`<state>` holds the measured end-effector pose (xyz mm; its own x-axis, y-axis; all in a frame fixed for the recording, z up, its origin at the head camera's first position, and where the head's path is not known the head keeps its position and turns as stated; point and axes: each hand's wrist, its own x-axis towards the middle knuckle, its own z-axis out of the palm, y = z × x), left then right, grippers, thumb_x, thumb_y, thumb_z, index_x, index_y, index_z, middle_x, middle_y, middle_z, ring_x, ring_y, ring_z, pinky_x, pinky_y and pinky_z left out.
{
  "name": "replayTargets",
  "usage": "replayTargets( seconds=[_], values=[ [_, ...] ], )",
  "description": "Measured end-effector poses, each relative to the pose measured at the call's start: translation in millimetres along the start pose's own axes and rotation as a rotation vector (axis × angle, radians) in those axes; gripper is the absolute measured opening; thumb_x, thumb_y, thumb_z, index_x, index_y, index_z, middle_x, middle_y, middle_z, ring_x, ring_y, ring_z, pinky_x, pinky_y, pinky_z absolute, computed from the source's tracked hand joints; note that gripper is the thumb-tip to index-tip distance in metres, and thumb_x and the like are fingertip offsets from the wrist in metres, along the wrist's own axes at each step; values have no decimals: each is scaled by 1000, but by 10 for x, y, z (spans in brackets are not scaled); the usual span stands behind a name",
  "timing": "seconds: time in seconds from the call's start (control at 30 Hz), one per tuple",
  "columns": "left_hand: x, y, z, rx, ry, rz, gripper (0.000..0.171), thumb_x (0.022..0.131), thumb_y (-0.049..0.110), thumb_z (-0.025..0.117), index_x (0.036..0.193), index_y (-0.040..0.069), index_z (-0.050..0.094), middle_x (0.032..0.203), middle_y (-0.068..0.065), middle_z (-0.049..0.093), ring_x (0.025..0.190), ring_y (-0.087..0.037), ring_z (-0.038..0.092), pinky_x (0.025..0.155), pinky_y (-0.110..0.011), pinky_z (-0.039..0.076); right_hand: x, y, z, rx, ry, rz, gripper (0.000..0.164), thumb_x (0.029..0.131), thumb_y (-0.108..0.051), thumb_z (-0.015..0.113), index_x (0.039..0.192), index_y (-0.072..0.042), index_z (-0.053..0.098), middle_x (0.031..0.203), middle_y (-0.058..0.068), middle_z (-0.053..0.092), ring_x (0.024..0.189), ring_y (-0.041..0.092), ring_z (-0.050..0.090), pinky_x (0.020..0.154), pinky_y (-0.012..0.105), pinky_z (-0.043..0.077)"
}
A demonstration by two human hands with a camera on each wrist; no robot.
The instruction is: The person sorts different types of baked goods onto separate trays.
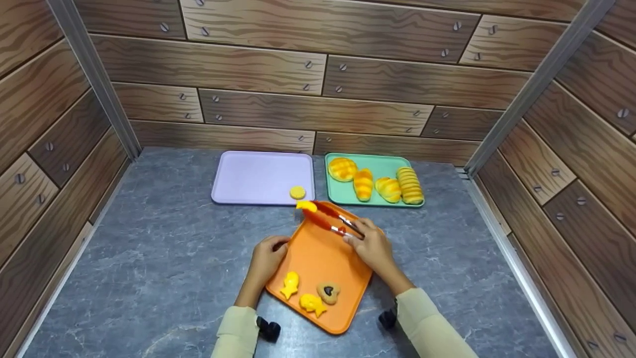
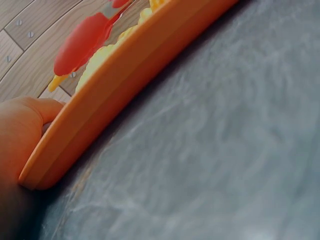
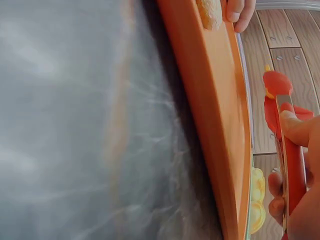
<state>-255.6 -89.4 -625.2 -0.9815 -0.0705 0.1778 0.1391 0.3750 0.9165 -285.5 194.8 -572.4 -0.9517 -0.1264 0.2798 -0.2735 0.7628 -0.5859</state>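
My left hand (image 1: 268,258) grips the left edge of an orange tray (image 1: 328,253), its thumb at the rim in the left wrist view (image 2: 47,110). In my right hand (image 1: 372,248) I hold red-tipped metal tongs (image 1: 320,220), raised above the tray's far end. Their tips pinch a small yellow piece (image 1: 305,205), its full shape partly hidden, close to the front edge of the lilac tray (image 1: 253,179). On the orange tray's near end lie two yellow fish-shaped pieces (image 1: 290,285) and a heart-shaped cookie (image 1: 328,293) with a dark centre.
A round yellow cookie (image 1: 297,192) lies in the lilac tray's near right corner. Beside that tray, a green tray (image 1: 343,195) bears several toy breads (image 1: 363,185). Wood-patterned walls (image 1: 278,104) enclose the grey marbled table (image 1: 164,258) at the back and sides.
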Motion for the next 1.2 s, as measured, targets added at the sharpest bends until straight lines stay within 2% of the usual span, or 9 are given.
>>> replayTargets(
  seconds=[0.23,0.57,0.93,1.2],
  values=[
    [-4,-6,1,-14,-7,-1,19,96,9,65,110,7,77,113,-9,73,110,-24,66,95,-42,51,306,-57,97,-52,11,92,49,88,-37,78,130,-14,69,128,1,64,111,27,65,92,51,48],
    [-1,-31,-5,-15,-13,6,19,97,9,64,112,9,77,115,-9,72,112,-26,66,95,-43,51,660,-128,222,-67,8,104,43,89,-35,77,125,-13,70,124,2,64,108,27,65,88,50,49],
    [2,-15,5,-5,-15,9,19,96,9,65,110,8,76,113,-8,73,108,-23,66,93,-41,52,939,-217,383,-177,11,125,40,90,-38,76,120,-11,71,115,3,62,99,27,65,84,47,49],
    [-11,-34,-7,-19,-8,14,18,96,8,66,110,8,77,110,-7,74,104,-22,66,91,-41,52,1012,-286,459,-215,-23,147,44,92,-40,73,124,-11,69,120,3,62,98,27,64,83,45,51]
  ],
)
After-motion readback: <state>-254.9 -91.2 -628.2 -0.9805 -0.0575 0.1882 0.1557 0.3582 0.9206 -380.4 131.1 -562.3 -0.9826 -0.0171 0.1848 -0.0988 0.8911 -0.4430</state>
